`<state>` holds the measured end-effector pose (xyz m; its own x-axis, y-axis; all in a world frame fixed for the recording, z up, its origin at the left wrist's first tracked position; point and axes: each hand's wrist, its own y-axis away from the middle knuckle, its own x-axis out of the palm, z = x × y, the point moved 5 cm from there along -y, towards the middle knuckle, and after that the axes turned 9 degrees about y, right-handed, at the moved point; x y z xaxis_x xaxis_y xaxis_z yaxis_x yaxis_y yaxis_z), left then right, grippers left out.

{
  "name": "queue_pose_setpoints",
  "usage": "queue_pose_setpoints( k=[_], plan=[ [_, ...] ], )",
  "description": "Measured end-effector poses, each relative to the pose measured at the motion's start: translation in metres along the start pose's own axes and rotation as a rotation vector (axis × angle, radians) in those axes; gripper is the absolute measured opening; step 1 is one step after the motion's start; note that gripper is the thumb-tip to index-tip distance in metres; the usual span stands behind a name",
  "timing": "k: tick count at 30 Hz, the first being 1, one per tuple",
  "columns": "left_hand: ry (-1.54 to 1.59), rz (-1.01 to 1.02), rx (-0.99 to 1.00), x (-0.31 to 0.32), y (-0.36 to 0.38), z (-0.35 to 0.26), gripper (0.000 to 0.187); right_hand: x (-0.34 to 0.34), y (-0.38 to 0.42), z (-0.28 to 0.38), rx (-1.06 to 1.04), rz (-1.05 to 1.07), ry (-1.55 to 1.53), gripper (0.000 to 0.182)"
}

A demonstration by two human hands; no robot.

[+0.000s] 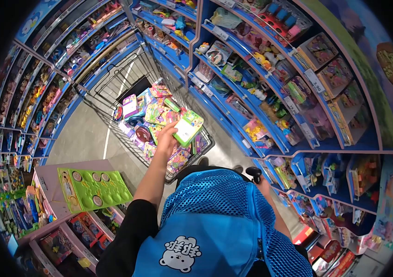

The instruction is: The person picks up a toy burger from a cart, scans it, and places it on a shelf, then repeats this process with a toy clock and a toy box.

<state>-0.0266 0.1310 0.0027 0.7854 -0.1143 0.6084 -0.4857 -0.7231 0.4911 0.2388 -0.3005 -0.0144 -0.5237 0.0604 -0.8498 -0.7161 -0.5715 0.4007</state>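
My left hand [167, 137] grips the edge of a flat toy package [189, 129], green with a white panel bearing a small label. The package is over the near part of a wire shopping cart [208, 145]. Under it, a pile of colourful packaged toys [157, 113] fills part of the cart, among them a purple-and-white box [130, 105]. On the other side of my body is my right hand [263, 185], partly hidden by the blue mesh vest [215, 189]. A small black rounded object [253, 172] sits at its fingers; whether they hold it I cannot make out.
Curved blue shelves [247, 92] of toys with price tags rise close on the right. More toy shelves [44, 92] line the left. A green tray [94, 188] with round hollows sits on a pink display stand [48, 177] at lower left. Grey floor [83, 138] shows beside the cart.
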Motion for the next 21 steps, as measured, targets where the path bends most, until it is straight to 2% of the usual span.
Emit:
queue_pose_setpoints(
  k=[1, 3, 5, 7, 9, 11, 13, 14, 17, 18, 19, 21],
  plan=[
    [0.041, 0.097, -0.017, 0.016, 0.005, -0.005, 0.04, 0.003, -0.002, 0.0, -0.021, -0.009, 0.004, 0.04],
    [0.159, 0.217, -0.198, 0.059, 0.025, -0.014, 0.04, 0.005, -0.005, 0.0, -0.051, -0.026, -0.027, 0.043],
    [0.093, 0.43, -0.283, 0.097, 0.046, -0.021, 0.035, 0.009, -0.011, -0.002, -0.017, 0.037, -0.003, 0.046],
    [-0.135, 0.552, -0.297, 0.134, 0.068, -0.016, 0.031, 0.001, -0.011, 0.011, 0.03, 0.049, -0.019, 0.048],
    [-0.153, 0.717, -0.399, 0.173, 0.103, -0.01, 0.026, -0.008, -0.011, 0.023, 0.063, 0.085, -0.061, 0.049],
    [-0.2, 0.743, -0.49, 0.205, 0.14, -0.008, 0.026, -0.002, -0.017, 0.02, 0.052, 0.071, -0.072, 0.051],
    [-0.326, 0.812, -0.536, 0.21, 0.151, 0.0, 0.027, -0.001, -0.019, 0.019, 0.124, 0.129, -0.141, 0.049],
    [-0.39, 0.845, -0.561, 0.211, 0.154, 0.004, 0.027, -0.006, -0.017, 0.021, 0.072, 0.061, -0.08, 0.045],
    [-0.424, 0.956, -0.454, 0.214, 0.156, -0.006, 0.028, -0.018, -0.007, 0.026, 0.112, 0.086, -0.126, 0.042],
    [-0.436, 1.04, -0.306, 0.217, 0.161, -0.009, 0.029, -0.02, -0.005, 0.026, 0.054, 0.015, -0.103, 0.04],
    [-0.559, 1.075, -0.211, 0.218, 0.163, -0.013, 0.027, -0.019, -0.001, 0.02, 0.083, 0.028, -0.13, 0.04],
    [-0.473, 1.115, -0.262, 0.217, 0.168, -0.01, 0.024, -0.021, 0.006, 0.015, 0.128, 0.058, -0.182, 0.039]
  ],
)
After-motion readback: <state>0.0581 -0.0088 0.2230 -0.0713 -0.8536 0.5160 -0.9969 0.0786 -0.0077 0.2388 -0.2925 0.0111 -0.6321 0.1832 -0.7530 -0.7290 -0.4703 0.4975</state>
